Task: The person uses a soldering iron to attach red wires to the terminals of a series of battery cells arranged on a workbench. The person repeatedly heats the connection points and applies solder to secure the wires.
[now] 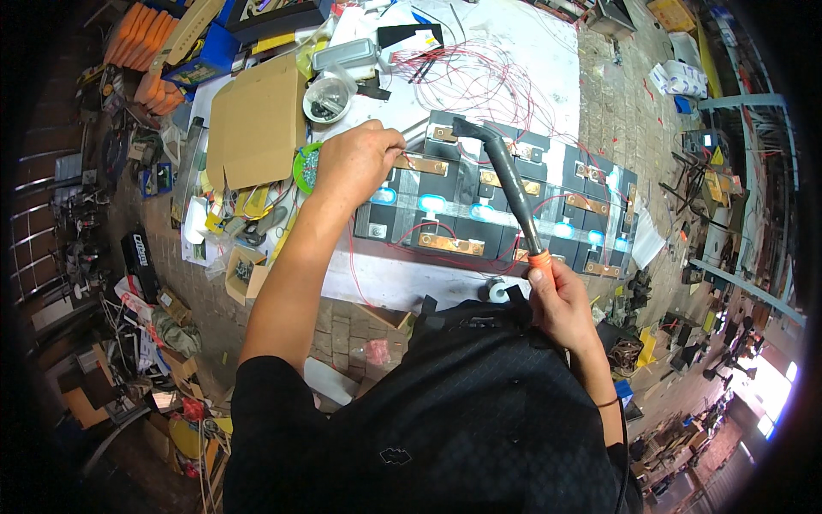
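My right hand [561,304] is wrapped round the orange handle of a long wrench [518,197]. Its shaft looks bound in black tape, and its bent head lies over the far row of a black battery pack [467,193]. At the pack's far left corner, my left hand [355,163] has its thumb and fingers pinched together beside a copper busbar [424,164]. What is between those fingertips is too small to name. Thin red wires [419,230] run over the cells and busbars. Clear tape strips cross the cells.
A cardboard box [257,128], a clear tub of small dark parts [328,98] and a green bowl of small hardware [306,167] stand left of the pack. Coiled red wire [488,77] covers the white tabletop [548,43] behind. A small white roll [497,292] sits at the near edge.
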### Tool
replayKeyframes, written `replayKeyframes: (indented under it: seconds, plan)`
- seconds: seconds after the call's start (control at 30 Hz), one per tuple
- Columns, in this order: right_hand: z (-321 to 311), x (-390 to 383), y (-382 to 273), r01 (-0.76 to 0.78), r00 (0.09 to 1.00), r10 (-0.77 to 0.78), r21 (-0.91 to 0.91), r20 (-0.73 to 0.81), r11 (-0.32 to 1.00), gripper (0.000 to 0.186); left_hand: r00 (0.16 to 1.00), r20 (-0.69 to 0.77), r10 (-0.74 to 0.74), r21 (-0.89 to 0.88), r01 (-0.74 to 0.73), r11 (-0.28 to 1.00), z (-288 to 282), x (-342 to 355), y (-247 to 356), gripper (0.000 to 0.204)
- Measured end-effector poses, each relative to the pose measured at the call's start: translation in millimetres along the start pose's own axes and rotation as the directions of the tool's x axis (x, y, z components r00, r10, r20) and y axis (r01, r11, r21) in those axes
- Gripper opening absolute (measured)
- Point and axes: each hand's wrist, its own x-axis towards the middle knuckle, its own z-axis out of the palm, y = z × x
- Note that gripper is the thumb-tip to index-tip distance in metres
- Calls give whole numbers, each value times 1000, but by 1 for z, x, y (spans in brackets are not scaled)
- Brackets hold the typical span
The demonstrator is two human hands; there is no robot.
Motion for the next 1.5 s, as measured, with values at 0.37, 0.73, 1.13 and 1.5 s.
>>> replayKeyframes:
  seconds: [0.37,0.73,1.13,1.5]
  plan:
    - [-25,-1,18,86,994,-85,7,-71,996,35,1000,10,-14,-5,14,1000,0,0,0,9]
    - [-37,-17,21,85,990,-85,-8,-115,996,36,997,63,-52,-109,58,992,-5,2,1,15]
    - [-45,-25,30,149,981,-147,6,-127,989,38,990,101,-95,-168,111,980,-3,6,-4,17]
    - [-45,-36,30,154,979,-153,-2,-133,988,39,994,58,-95,-170,103,980,6,6,-9,16]
